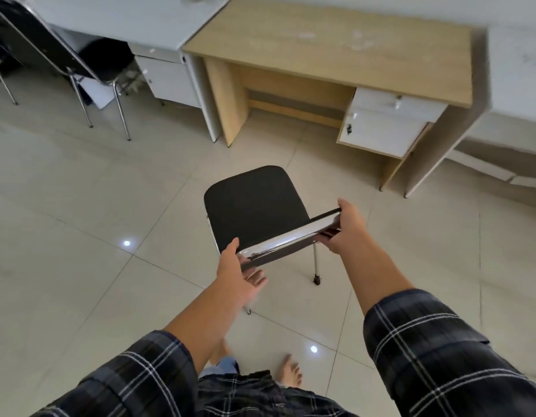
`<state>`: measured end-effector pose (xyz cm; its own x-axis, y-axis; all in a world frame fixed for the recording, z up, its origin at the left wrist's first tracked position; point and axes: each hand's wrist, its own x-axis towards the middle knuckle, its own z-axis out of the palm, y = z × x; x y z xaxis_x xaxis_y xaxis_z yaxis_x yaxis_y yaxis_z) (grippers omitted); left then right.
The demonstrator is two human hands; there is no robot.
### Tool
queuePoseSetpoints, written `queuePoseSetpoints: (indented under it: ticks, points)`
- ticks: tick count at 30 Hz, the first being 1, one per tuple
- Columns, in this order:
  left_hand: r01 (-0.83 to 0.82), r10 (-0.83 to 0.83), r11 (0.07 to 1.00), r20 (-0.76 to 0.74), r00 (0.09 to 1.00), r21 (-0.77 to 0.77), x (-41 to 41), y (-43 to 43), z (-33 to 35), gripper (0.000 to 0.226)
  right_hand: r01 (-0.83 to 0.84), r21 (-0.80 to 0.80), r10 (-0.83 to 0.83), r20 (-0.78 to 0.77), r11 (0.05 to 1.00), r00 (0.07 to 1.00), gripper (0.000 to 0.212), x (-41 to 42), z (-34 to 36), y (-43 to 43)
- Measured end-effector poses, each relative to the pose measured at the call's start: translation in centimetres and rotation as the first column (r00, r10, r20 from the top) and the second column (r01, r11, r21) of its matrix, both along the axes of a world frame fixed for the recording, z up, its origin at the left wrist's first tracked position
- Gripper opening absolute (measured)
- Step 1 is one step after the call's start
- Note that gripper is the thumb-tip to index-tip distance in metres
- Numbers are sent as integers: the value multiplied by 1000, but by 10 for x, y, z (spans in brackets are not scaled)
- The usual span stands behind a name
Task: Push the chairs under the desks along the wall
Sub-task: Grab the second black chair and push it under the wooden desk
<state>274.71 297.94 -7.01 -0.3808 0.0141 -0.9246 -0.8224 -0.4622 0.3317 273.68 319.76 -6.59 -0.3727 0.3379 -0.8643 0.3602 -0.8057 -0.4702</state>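
A black chair with chrome legs stands on the tiled floor in front of me, its seat facing a wooden desk along the wall. My left hand grips the left end of the chair's backrest top, thumb over the chrome edge. At the right end, my right hand holds the same backrest. The chair sits about one tile short of the desk's knee space. A second black chair stands at the far left, partly in front of a white desk.
The wooden desk has a white drawer unit on its right side, narrowing the opening. Another white desk stands at the right. The white desk's drawer unit is left of the wooden desk. My bare feet are on the tiles.
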Motion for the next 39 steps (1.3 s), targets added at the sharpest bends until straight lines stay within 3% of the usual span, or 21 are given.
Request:
queuePoseSetpoints:
  ticks: [5, 9, 13, 17, 22, 28, 39]
  points:
    - [-165, 182, 968, -78, 980, 189, -1, 10, -11, 44, -3, -129, 2, -5, 992, 1000, 46, 0, -1, 14]
    - [-219, 241, 956, -97, 966, 193, -10, 13, -10, 35, -61, -150, 61, -2, 987, 998, 25, -3, -2, 20]
    - [-271, 292, 946, -105, 951, 179, -28, 0, -5, 47, -65, -177, 59, -40, 982, 997, 21, -11, -4, 13]
    - [-232, 244, 967, -124, 962, 105, -55, -18, -2, 47, -58, -181, 42, -93, 982, 995, 16, -25, -6, -6]
    - [-202, 211, 976, -144, 967, 78, -105, -37, 0, 24, -28, -206, 4, -119, 978, 993, 22, -58, -6, -24]
    - [-186, 195, 979, -126, 973, 79, -184, -44, -3, 39, 49, -218, -82, -146, 975, 986, 23, -120, -11, -35]
    - [3, 1, 1000, -143, 990, 24, -339, -40, 7, 39, 205, -223, -240, -144, 953, 960, 26, -234, -11, -46]
